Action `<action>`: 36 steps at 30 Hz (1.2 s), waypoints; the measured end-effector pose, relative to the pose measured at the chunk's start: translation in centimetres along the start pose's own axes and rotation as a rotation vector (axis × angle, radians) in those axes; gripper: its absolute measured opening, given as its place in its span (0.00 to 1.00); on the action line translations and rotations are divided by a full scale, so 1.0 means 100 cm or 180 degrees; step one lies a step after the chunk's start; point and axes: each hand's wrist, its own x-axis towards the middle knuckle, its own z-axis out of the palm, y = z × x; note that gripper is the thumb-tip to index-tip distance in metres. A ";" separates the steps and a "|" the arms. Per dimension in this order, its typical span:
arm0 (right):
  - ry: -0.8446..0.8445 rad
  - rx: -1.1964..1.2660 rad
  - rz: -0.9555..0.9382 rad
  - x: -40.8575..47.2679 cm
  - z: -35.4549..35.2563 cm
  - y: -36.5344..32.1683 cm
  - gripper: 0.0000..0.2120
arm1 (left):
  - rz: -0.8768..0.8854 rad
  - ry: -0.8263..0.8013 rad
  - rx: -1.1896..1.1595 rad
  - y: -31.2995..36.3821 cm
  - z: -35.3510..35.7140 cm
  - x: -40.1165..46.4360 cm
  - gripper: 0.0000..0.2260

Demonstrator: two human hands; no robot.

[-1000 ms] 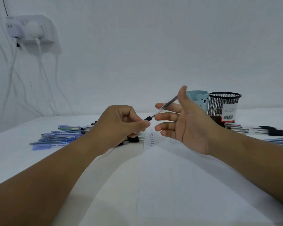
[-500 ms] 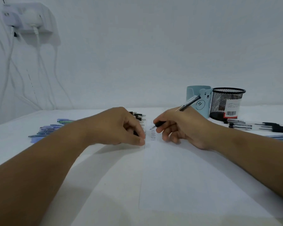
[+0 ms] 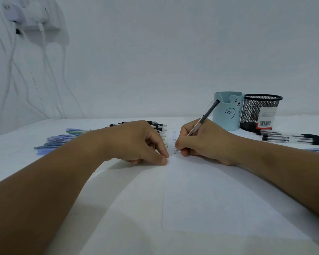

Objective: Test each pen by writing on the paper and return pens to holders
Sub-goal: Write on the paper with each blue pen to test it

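Note:
My right hand (image 3: 201, 142) grips a clear-barrelled black pen (image 3: 203, 118) in a writing hold. Its tip touches the white paper (image 3: 210, 196) just below a short column of small written marks (image 3: 175, 138). My left hand (image 3: 140, 142) rests at the paper's left edge, thumb pressed down and fingers curled under. The pen's cap stays hidden inside those fingers. A light blue bear holder (image 3: 227, 111) and a black mesh holder (image 3: 260, 112) stand at the back right.
A row of black pens (image 3: 159, 128) lies behind my left hand. Blue and purple pens (image 3: 57, 141) are spread at the left. More black pens (image 3: 293, 138) lie at the right, in front of the mesh holder. Cables hang down the wall at the far left.
My right hand came down from mid-air and set the pen's tip on the paper. My left hand left the pen's tip and settled at the paper's edge.

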 end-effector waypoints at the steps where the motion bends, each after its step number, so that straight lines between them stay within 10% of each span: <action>1: 0.0001 -0.0007 -0.0005 0.000 0.000 0.000 0.09 | -0.0004 -0.0005 -0.0016 0.000 0.000 0.000 0.04; 36: 0.0049 -0.0425 -0.0134 -0.002 0.001 -0.001 0.13 | -0.0029 -0.0042 -0.0074 0.000 -0.001 0.000 0.05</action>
